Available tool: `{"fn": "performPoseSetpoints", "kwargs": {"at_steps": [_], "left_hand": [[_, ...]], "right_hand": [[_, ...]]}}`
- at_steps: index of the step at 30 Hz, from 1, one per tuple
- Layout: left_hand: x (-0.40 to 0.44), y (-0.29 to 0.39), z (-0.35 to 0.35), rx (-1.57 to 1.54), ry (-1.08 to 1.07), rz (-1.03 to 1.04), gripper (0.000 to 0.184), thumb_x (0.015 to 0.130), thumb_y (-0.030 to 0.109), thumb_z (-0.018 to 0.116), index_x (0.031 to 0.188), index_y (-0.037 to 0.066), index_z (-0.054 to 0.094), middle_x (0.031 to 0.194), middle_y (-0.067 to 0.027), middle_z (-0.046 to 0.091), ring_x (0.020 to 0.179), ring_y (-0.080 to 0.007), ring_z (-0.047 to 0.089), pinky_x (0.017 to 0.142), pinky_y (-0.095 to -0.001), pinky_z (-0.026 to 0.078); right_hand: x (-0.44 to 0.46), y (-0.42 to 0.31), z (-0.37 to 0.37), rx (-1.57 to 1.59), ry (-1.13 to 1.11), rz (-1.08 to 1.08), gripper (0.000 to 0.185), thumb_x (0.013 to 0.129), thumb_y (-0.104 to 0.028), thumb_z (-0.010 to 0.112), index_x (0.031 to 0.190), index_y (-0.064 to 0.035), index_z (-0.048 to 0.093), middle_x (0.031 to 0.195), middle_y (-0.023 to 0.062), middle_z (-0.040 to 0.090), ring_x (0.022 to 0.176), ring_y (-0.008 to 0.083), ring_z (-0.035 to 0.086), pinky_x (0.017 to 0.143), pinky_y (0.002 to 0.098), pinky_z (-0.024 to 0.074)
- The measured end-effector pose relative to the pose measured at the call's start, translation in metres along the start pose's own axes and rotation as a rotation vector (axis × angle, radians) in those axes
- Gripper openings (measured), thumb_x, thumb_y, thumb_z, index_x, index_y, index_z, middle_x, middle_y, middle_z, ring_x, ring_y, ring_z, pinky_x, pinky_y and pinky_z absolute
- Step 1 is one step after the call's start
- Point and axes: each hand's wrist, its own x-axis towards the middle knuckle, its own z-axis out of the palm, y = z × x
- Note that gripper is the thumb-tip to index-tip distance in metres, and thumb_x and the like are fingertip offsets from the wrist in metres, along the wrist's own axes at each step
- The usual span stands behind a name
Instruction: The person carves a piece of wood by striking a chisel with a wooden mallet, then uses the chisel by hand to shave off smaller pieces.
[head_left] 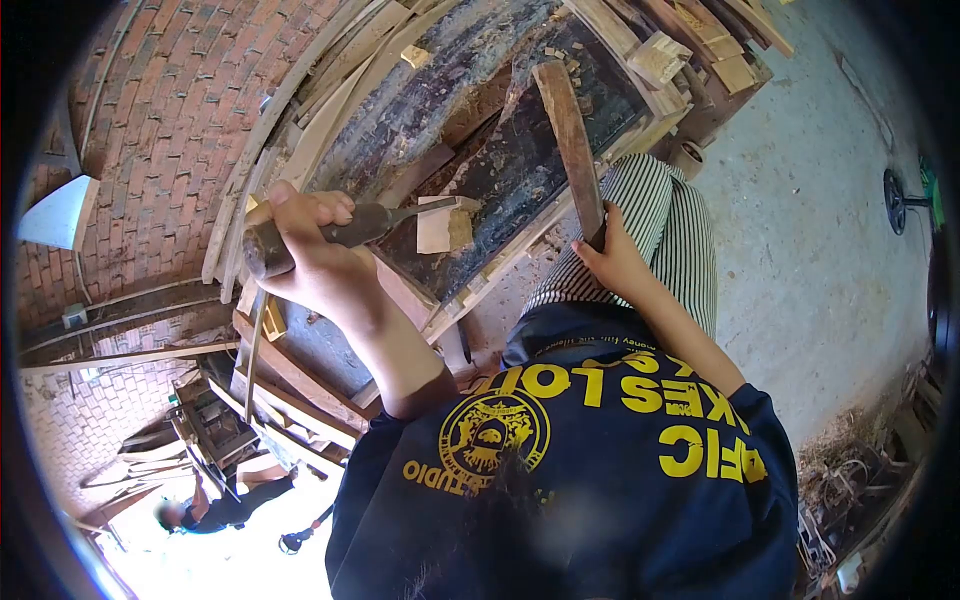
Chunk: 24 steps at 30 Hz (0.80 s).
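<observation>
Evidently, our left fingers point(340, 207) close around the chisel point(370, 222), its blade at the block point(443, 232), eleven o'clock, braced by the surface point(530, 150); our right fingers point(613, 222) clasp the bar point(568, 120) low, freeing its length.

Single head-worn view, looking steeply down past the shirt point(560, 480) to the bench point(520, 150) at upper centre, rim dark, perhaps fisheye

Chisel point(366, 223) points at pale block point(445, 229); wooden bar point(572, 140) slants.
</observation>
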Motion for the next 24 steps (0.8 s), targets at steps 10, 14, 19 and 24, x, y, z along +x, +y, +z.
{"fn": "performPoseSetpoints", "kwargs": {"at_steps": [10, 14, 19, 24], "left_hand": [[0.002, 0.002, 0.012, 0.039, -0.037, -0.011, 0.021, 0.09, 0.006, 0.055, 0.072, 0.003, 0.047, 0.055, -0.0047, 0.045, 0.046, -0.0138, 0.046, 0.05, -0.0309, 0.043], [0.005, 0.002, 0.012, 0.039, -0.03, -0.011, 0.02, 0.09, 0.006, 0.056, 0.071, 0.003, 0.047, 0.055, -0.0051, 0.046, 0.045, -0.0139, 0.046, 0.05, -0.031, 0.044], [0.007, 0.001, 0.011, 0.034, -0.039, -0.011, 0.019, 0.088, 0.005, 0.057, 0.07, 0.002, 0.049, 0.054, -0.0058, 0.046, 0.045, -0.0141, 0.046, 0.049, -0.0311, 0.044], [0.006, 0.002, 0.014, 0.055, -0.036, -0.022, 0.015, 0.084, 0.002, 0.055, 0.071, 0.005, 0.049, 0.055, -0.0034, 0.043, 0.046, -0.0136, 0.043, 0.049, -0.0317, 0.042]], "right_hand": [[0.003, 0.007, 0.001, 0.025, 0.03, 0.0, 0.062, 0.084, -0.012, 0.063, 0.132, 0.0038, 0.027, 0.107, 0.0326, 0.057, 0.101, 0.043, 0.06, 0.088, 0.041, 0.0462], [0.003, 0.003, -0.002, -0.018, 0.076, -0.009, 0.061, 0.083, -0.009, 0.061, 0.132, 0.0012, 0.028, 0.1, 0.0317, 0.059, 0.096, 0.0444, 0.061, 0.084, 0.0423, 0.0474], [0.002, -0.001, -0.004, -0.063, 0.093, 0.022, 0.061, 0.082, -0.01, 0.061, 0.132, 0.0004, 0.029, 0.097, 0.031, 0.06, 0.093, 0.0437, 0.063, 0.081, 0.0427, 0.0484], [0.002, 0.001, -0.006, -0.049, 0.071, 0.034, 0.061, 0.081, -0.011, 0.062, 0.132, 0.0008, 0.03, 0.097, 0.0316, 0.06, 0.092, 0.0439, 0.063, 0.08, 0.042, 0.0488]]}}
